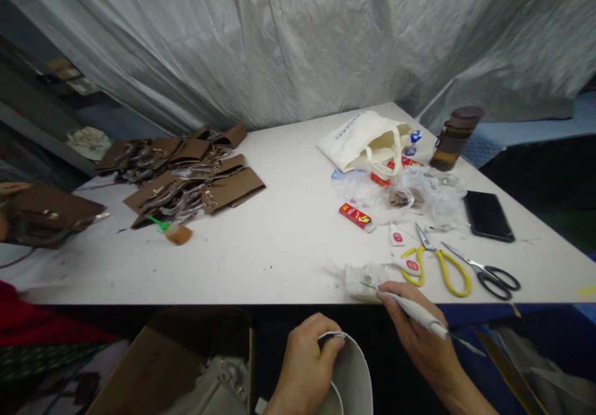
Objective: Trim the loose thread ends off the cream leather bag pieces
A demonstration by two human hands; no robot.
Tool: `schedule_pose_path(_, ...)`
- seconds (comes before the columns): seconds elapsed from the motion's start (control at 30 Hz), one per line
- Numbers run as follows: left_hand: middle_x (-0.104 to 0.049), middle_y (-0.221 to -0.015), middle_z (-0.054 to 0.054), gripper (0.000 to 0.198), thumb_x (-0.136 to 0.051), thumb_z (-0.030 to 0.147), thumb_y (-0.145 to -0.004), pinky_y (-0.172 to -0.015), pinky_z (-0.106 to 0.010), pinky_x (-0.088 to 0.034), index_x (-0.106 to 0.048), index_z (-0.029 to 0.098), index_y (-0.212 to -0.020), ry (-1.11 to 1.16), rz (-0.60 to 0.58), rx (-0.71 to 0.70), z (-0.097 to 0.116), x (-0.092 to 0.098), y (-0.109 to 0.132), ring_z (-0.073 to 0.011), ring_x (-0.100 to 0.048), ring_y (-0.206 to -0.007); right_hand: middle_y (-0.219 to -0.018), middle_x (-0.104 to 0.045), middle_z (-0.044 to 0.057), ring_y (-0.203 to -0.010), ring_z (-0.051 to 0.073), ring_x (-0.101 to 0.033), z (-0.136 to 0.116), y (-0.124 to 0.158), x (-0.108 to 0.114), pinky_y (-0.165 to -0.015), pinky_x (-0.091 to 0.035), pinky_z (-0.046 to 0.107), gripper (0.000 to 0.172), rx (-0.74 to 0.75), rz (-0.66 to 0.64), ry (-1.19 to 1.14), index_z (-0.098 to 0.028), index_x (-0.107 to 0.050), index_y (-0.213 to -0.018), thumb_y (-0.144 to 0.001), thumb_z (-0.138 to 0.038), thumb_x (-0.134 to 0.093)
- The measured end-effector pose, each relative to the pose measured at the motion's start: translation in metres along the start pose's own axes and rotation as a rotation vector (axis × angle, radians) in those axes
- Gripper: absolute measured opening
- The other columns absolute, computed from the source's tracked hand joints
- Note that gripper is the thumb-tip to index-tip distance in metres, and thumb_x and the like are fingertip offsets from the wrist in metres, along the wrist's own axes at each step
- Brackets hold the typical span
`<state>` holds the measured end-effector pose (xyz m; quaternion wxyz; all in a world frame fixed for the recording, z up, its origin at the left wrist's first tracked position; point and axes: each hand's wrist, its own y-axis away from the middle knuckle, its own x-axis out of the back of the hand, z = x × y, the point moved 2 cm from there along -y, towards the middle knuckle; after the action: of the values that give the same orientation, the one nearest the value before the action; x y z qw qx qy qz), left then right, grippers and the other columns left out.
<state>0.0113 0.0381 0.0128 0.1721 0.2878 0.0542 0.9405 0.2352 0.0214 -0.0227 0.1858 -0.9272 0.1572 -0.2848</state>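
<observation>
My left hand is closed on the upper edge of a curved off-white piece, which looks like part of a bag and hangs in front of the table edge. My right hand grips a white pen-shaped tool with a thin metal tip and a cord at its back end. The tip lies over a small whitish block at the table's front edge; I cannot tell whether they touch. Yellow-handled scissors and black-handled scissors lie just beyond my right hand.
Several brown bags lie at the left, near a green-tipped glue bottle. A cream tote, red box, plastic wrap, phone and drink bottle occupy the right. A cardboard box stands below; a co-worker's hand shows far left.
</observation>
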Motion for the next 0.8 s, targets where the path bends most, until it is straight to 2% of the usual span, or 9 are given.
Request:
schedule_pose_path(0.17, -0.070, -0.076, -0.003, 0.013, -0.063, 0.023, -0.082, -0.071, -0.030, -0.045, -0.072, 0.018, -0.074, 0.111, 0.071, 0.132, -0.004, -0.002, -0.007, -0.0212, -0.064, -0.077, -0.090, -0.073, 0.003, -0.082, 0.020, -0.069, -0.005, -0.005, -0.005, -0.077, -0.053, 0.033, 0.014, 0.117, -0.057, 0.056, -0.022, -0.067, -0.104, -0.107, -0.031, -0.056)
schedule_pose_path(0.27, -0.069, -0.070, -0.002, 0.012, -0.065, 0.025, -0.078, -0.068, -0.029, -0.044, -0.073, 0.017, -0.073, 0.172, 0.052, 0.221, -0.006, -0.005, -0.011, -0.0207, -0.061, -0.072, -0.089, -0.073, 0.004, -0.080, 0.021, -0.068, -0.010, -0.006, -0.008, -0.075, -0.052, 0.033, 0.011, 0.199, -0.081, 0.113, -0.021, -0.068, -0.106, -0.106, -0.027, -0.058)
schedule_pose_path(0.4, -0.067, -0.068, -0.002, 0.012, -0.066, 0.026, -0.076, -0.065, -0.029, -0.043, -0.073, 0.017, -0.075, 0.206, -0.008, 0.232, -0.008, -0.008, -0.011, -0.0195, -0.059, -0.069, -0.091, -0.074, 0.007, -0.080, 0.024, -0.066, -0.018, -0.008, -0.011, -0.074, -0.049, 0.036, 0.013, 0.330, -0.116, 0.249, -0.020, -0.069, -0.111, -0.106, -0.023, -0.056)
schedule_pose_path(0.5, -0.068, -0.071, -0.002, 0.010, -0.067, 0.023, -0.075, -0.067, -0.029, -0.044, -0.074, 0.017, -0.076, 0.200, -0.038, 0.222, -0.009, -0.007, -0.010, -0.0194, -0.059, -0.071, -0.088, -0.073, 0.008, -0.078, 0.025, -0.064, -0.024, -0.011, -0.016, -0.071, -0.047, 0.036, 0.020, 0.384, -0.161, 0.321, -0.020, -0.071, -0.107, -0.108, -0.022, -0.050)
schedule_pose_path(0.63, -0.069, -0.071, -0.001, 0.008, -0.067, 0.018, -0.074, -0.069, -0.028, -0.044, -0.073, 0.017, -0.077, 0.181, -0.079, 0.210, -0.009, -0.005, -0.009, -0.0187, -0.059, -0.071, -0.086, -0.073, 0.008, -0.077, 0.025, -0.063, -0.024, -0.016, -0.019, -0.071, -0.046, 0.036, 0.021, 0.389, -0.140, 0.326, -0.018, -0.071, -0.108, -0.108, -0.023, -0.050)
schedule_pose_path(0.8, -0.070, -0.073, -0.002, 0.009, -0.067, 0.018, -0.074, -0.069, -0.028, -0.044, -0.075, 0.016, -0.079, 0.160, -0.081, 0.224, -0.007, -0.004, -0.009, -0.0194, -0.061, -0.073, -0.089, -0.074, 0.008, -0.081, 0.025, -0.064, -0.014, -0.015, -0.017, -0.074, -0.047, 0.037, 0.017, 0.322, -0.150, 0.252, -0.019, -0.070, -0.109, -0.107, -0.025, -0.054)
